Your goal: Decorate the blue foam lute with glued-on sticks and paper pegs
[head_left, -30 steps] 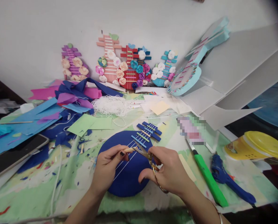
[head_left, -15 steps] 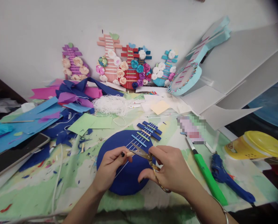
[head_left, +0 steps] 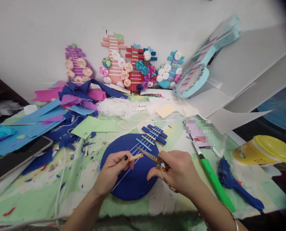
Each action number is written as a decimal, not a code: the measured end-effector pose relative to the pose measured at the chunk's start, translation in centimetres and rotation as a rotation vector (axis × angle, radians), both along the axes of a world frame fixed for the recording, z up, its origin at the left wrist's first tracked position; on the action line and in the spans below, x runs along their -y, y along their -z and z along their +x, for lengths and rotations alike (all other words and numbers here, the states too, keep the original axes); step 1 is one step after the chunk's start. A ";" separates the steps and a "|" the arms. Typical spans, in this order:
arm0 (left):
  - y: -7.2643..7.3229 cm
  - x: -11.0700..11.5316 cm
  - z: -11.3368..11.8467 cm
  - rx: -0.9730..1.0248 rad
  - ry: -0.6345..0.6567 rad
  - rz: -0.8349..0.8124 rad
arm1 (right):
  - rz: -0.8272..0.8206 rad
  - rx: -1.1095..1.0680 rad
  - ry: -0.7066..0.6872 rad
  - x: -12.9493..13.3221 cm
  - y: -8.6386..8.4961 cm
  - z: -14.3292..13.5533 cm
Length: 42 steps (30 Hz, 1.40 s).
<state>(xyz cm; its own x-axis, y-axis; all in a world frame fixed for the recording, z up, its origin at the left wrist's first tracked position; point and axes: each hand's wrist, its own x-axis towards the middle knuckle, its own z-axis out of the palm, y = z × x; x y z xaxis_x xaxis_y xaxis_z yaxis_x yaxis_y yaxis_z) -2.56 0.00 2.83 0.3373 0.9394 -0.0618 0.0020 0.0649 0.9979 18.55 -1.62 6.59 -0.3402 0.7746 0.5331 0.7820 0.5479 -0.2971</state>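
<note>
Between thumb and fingers, my left hand (head_left: 117, 165) pinches a short cream-coloured rolled tube (head_left: 136, 157), its end pointing right. My right hand (head_left: 176, 170) holds gold-handled scissors (head_left: 155, 158), with the blades pointing left just above and right of the tube's end, apart from it. Both hands are over a dark blue lute-shaped craft piece (head_left: 133, 186) lying on the table. White strings run along it, and blue, green and cream strips (head_left: 147, 140) cross them near its neck.
Right of the piece lie a green-handled knife (head_left: 216, 183), a blue glue gun (head_left: 239, 186) and a yellow-lidded tub (head_left: 263, 150). A phone (head_left: 18, 157) and coloured paper scraps (head_left: 37, 123) are at left. Behind are tangled white string (head_left: 114, 107) and decorated instrument models (head_left: 135, 69).
The scissors have moved right, away from the tube they overlapped before. The tube's end now shows in full, while my left hand stays nearly in place.
</note>
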 end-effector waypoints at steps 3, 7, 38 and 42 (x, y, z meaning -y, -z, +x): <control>-0.3 0.0 0.0 0.020 -0.009 -0.025 | -0.120 -0.032 -0.010 0.0 -0.7 0.2; -0.6 0.1 0.2 0.049 -0.001 -0.054 | -0.197 -0.017 -0.055 0.1 -1.2 0.1; -0.3 0.2 0.6 0.186 0.064 -0.174 | -0.171 0.001 -0.147 0.0 -0.9 0.2; -0.3 0.2 0.6 0.201 0.116 -0.185 | -0.109 0.000 -0.146 -0.1 -0.7 0.4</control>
